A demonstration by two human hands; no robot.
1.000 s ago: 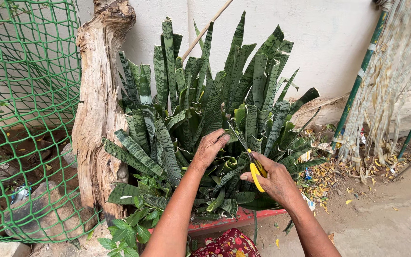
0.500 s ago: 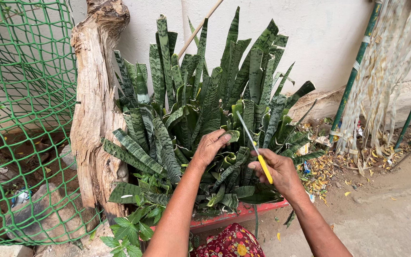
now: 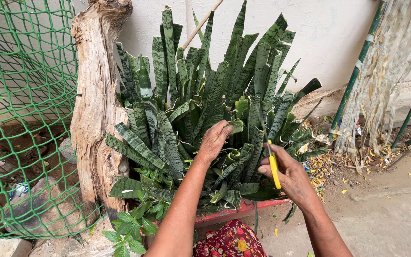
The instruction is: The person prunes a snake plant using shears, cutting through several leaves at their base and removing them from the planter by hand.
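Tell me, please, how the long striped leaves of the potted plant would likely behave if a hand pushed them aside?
The striped leaves stand upright unsupported, so they are probably stiff and springy. The one under the left hand curls at its tip, so they likely bend rather than snap. The red pot looks crowded and probably heavy, unlikely to tip.
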